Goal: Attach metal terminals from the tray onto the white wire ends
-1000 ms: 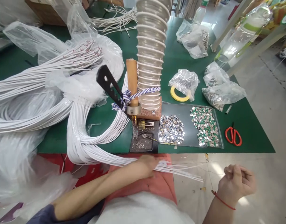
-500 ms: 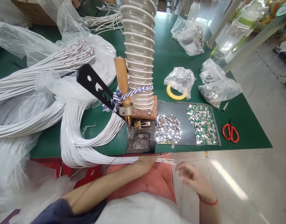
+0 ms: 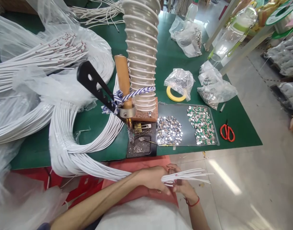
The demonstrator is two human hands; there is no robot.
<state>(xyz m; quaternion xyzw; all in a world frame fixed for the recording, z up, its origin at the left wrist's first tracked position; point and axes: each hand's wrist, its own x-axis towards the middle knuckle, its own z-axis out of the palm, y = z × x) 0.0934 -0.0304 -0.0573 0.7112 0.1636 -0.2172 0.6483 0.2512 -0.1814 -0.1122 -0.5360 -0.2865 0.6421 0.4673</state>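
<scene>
So, white wire bundle [image 3: 187, 175] lies approx. horiz., cut ends pointing R, out past front edge of green bench [image 3: 237, 134], above floor. L hand [image 3: 153, 179] closed firmly round wires. R hand [image 3: 182, 187], red string [image 3: 193, 202] at wrist, also closed on them, just beside L. Tray of metal terminals [image 3: 184, 113] on bench, well ahead.

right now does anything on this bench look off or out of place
The blue-and-white striped cord lashing the wooden handle to the ribbed clear hose looks improvised. Loose metal bits also lie on the dark base plate, outside the tray.
</scene>
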